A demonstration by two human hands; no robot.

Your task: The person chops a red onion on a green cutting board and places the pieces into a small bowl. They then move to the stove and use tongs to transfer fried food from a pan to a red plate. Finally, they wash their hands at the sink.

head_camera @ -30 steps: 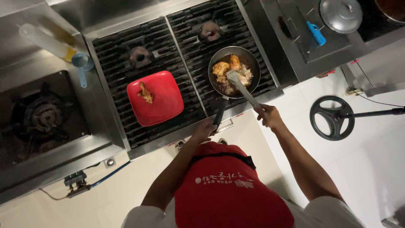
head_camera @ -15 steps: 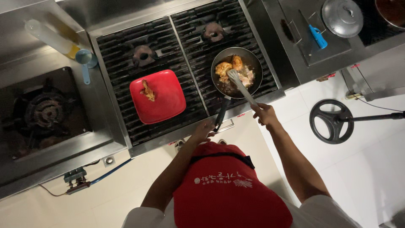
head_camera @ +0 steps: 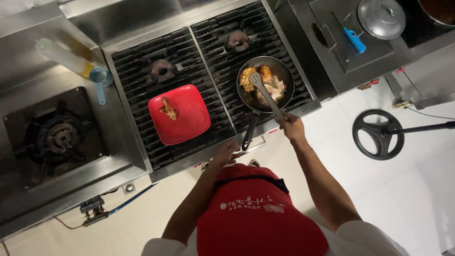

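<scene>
A black frying pan [head_camera: 286, 72] with browned pieces of food stands on the right burner grate. My right hand [head_camera: 291, 127] grips a metal spatula [head_camera: 266, 94], whose slotted head lies on the food in the pan. My left hand [head_camera: 226, 152] rests at the stove's front edge, just left of the tip of the pan's black handle [head_camera: 248, 135], fingers loosely spread and holding nothing. A red square plate [head_camera: 187, 118] with one fried piece [head_camera: 168, 109] on it sits on the left grate.
A gas stove [head_camera: 163, 71] with two grated burners fills the middle, and a single burner [head_camera: 59, 137] sits to the left. A squeeze bottle [head_camera: 61, 54] and blue scoop [head_camera: 99, 78] lie far left. A metal lid [head_camera: 381, 18], a blue lighter [head_camera: 354, 40] and a black ring stand [head_camera: 378, 135] are right.
The spatula head has shifted slightly toward the pan's far left side. My left hand stays by the handle tip. The view has shifted a little.
</scene>
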